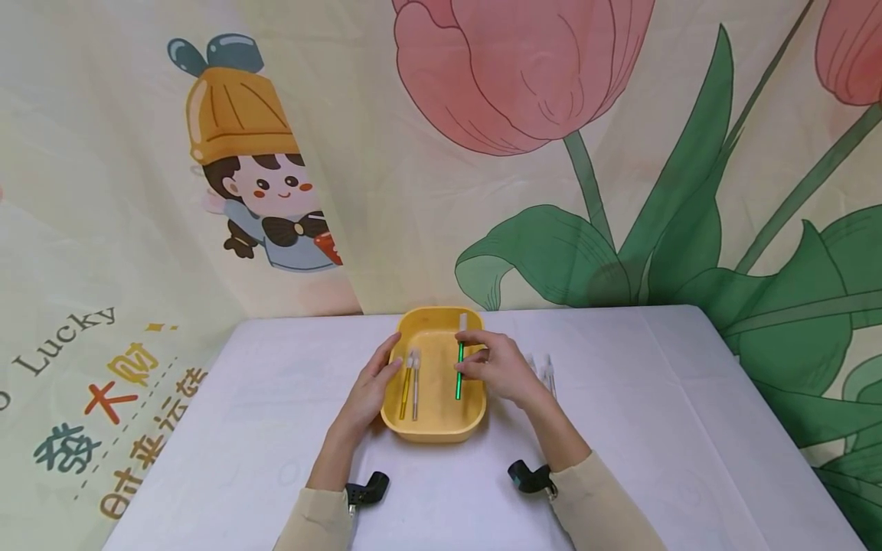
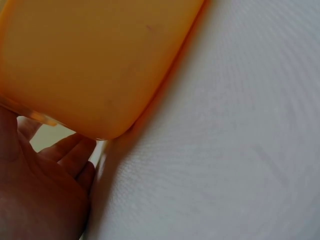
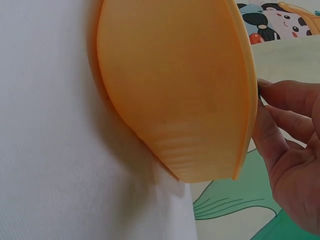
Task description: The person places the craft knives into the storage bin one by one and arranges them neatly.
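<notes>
A yellow plastic tray (image 1: 437, 438) stands in the middle of the table in the head view. My left hand (image 1: 368, 390) holds its left rim, thumb over the edge and fingers along the outer wall. Between thumb and fingertips my right hand (image 1: 501, 367) pinches a green pen (image 1: 459, 375) with a pale cap, over the tray's right side. Inside the tray, at the left, a gold pen (image 1: 405, 394) and a silver pen (image 1: 416, 396) lie side by side. The right wrist view shows the tray's outer wall (image 3: 175, 90), which hides the green pen almost entirely.
Just right of my right hand, pale-capped pens (image 1: 549, 373) lie on the white tablecloth (image 1: 641, 428), partly hidden by the hand and forearm. A printed cloth (image 1: 386, 229) with tulips and a cartoon figure hangs behind the table's far edge.
</notes>
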The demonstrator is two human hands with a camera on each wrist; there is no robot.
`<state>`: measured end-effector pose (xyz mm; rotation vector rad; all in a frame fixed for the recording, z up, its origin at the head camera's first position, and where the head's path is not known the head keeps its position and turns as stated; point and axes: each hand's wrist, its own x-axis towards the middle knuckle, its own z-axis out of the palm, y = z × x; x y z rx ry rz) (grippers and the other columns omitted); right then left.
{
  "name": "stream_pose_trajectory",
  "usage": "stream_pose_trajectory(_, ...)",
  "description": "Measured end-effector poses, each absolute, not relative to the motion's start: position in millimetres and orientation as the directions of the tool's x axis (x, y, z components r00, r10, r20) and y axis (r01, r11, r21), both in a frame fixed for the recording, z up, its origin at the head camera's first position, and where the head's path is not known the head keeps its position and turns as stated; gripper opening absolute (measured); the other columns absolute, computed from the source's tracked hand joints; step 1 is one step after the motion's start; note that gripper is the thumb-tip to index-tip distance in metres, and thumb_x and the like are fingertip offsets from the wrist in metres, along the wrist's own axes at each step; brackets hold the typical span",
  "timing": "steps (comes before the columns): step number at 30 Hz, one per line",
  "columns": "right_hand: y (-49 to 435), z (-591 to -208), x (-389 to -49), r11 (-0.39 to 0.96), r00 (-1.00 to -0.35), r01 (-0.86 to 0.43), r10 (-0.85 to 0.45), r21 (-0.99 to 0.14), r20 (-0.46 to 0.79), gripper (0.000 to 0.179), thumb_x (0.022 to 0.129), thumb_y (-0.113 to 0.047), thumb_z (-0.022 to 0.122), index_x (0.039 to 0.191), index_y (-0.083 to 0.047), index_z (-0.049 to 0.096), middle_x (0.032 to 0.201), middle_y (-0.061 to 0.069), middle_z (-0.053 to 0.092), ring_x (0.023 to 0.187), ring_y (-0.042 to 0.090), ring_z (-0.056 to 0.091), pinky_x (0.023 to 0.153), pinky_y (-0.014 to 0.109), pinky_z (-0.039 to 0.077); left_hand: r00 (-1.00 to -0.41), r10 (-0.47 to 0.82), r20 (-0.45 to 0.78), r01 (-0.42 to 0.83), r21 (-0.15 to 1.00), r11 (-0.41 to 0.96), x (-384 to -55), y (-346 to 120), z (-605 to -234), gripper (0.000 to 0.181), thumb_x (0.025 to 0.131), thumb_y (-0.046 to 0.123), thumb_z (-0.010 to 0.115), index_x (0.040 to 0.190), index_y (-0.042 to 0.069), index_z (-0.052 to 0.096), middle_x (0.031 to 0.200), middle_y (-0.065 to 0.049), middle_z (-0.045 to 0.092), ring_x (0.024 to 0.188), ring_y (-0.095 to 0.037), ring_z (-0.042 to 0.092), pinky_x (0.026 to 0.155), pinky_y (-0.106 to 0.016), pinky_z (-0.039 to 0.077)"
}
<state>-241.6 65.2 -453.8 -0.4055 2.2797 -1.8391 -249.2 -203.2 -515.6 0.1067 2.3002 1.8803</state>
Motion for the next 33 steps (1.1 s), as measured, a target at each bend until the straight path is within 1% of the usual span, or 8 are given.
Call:
stream_pose_trajectory(2, 62.2, -453.7, -242.1, 0.197, -0.944, -0.096, -0.327, -0.976, 0.027, 0.049, 0.092, 0.002, 0.075, 0.14, -0.003, 0.062, 0.14, 0.016, 0.064, 0.097, 0.022, 0.076, 0.087, 0.047, 0.063, -0.983, 0.161, -0.086, -0.051, 0.977, 0.206, -249.2, -203.0, -515.5, 0.05, 0.111, 0.04, 0.046, 0.16, 0.041, 0.036, 0.172, 0.013, 0.022, 0.162, -0.014, 0.009, 0.133, -0.048, 0.005)
stream_pose_trajectory(5, 57.4, -452.6, -241.8, 0.202, -0.942, -0.089, -0.335, -0.975, 0.017, 0.049, 0.092, 0.002, 0.074, 0.139, -0.004, 0.062, 0.139, 0.015, 0.065, 0.096, 0.023, 0.076, 0.087, 0.047, 0.063, -0.983, 0.157, -0.092, -0.058, 0.976, 0.21, -249.7, -202.6, -515.7, 0.05, 0.111, 0.04, 0.046, 0.16, 0.041, 0.036, 0.172, 0.012, 0.022, 0.163, -0.014, 0.009, 0.133, -0.049, 0.005)
stream_pose_trajectory(11, 48.0, -454.0, -242.7, 0.211, -0.936, -0.079, -0.352, -0.974, -0.001, 0.048, 0.094, 0.002, 0.073, 0.14, -0.005, 0.062, 0.142, 0.017, 0.063, 0.095, 0.022, 0.077, 0.086, 0.046, 0.064, -0.983, 0.153, -0.098, -0.065, 0.976, 0.207, -249.7, -201.8, -515.0, 0.049, 0.111, 0.038, 0.046, 0.16, 0.041, 0.036, 0.172, 0.012, 0.022, 0.162, -0.015, 0.011, 0.133, -0.049, 0.007)
stream_pose_trajectory(15, 42.7, -455.8, -244.0, 0.206, -0.925, -0.09, -0.38, -0.974, 0.005, 0.048, 0.094, 0.003, 0.072, 0.14, -0.004, 0.062, 0.143, 0.021, 0.06, 0.095, 0.022, 0.077, 0.087, 0.05, 0.063, -0.983, 0.154, -0.096, -0.063, 0.977, 0.205, -249.7, -202.2, -514.3, 0.049, 0.111, 0.038, 0.045, 0.159, 0.042, 0.036, 0.173, 0.011, 0.022, 0.163, -0.016, 0.01, 0.133, -0.05, 0.007)
stream_pose_trajectory(19, 38.8, -457.1, -244.8, 0.213, -0.92, -0.082, -0.392, -0.973, -0.008, 0.049, 0.093, 0.002, 0.073, 0.14, -0.004, 0.062, 0.145, 0.021, 0.06, 0.094, 0.021, 0.077, 0.088, 0.051, 0.062, -0.983, 0.163, -0.089, -0.055, 0.977, 0.206, -249.9, -203.1, -514.0, 0.049, 0.111, 0.04, 0.045, 0.159, 0.042, 0.035, 0.173, 0.01, 0.022, 0.163, -0.016, 0.01, 0.133, -0.05, 0.006)
stream_pose_trajectory(26, 35.3, -458.3, -244.7, 0.256, -0.919, -0.094, -0.395, -0.962, -0.015, 0.049, 0.094, -0.001, 0.074, 0.14, -0.006, 0.062, 0.145, 0.018, 0.06, 0.093, 0.017, 0.076, 0.088, 0.046, 0.063, -0.98, 0.179, -0.086, -0.049, 0.978, 0.203, -249.5, -203.0, -513.5, 0.051, 0.112, 0.038, 0.044, 0.162, 0.038, 0.033, 0.174, 0.01, 0.018, 0.163, -0.015, 0.007, 0.133, -0.049, 0.004)
stream_pose_trajectory(29, 33.5, -458.1, -244.6, 0.247, -0.914, -0.106, -0.406, -0.963, -0.003, 0.049, 0.094, 0.001, 0.074, 0.141, -0.004, 0.061, 0.145, 0.019, 0.06, 0.094, 0.019, 0.076, 0.087, 0.046, 0.064, -0.98, 0.177, -0.093, -0.057, 0.978, 0.2, -249.0, -202.9, -512.6, 0.052, 0.112, 0.038, 0.044, 0.163, 0.037, 0.032, 0.174, 0.01, 0.017, 0.163, -0.015, 0.006, 0.133, -0.048, 0.004)
stream_pose_trajectory(33, 30.8, -457.5, -244.2, 0.244, -0.91, -0.108, -0.415, -0.964, -0.003, 0.05, 0.094, 0.002, 0.073, 0.141, -0.002, 0.061, 0.144, 0.02, 0.06, 0.094, 0.02, 0.076, 0.085, 0.045, 0.064, -0.979, 0.175, -0.1, -0.063, 0.977, 0.205, -248.4, -202.6, -511.8, 0.052, 0.111, 0.04, 0.044, 0.162, 0.039, 0.032, 0.173, 0.012, 0.018, 0.163, -0.014, 0.007, 0.133, -0.048, 0.005)
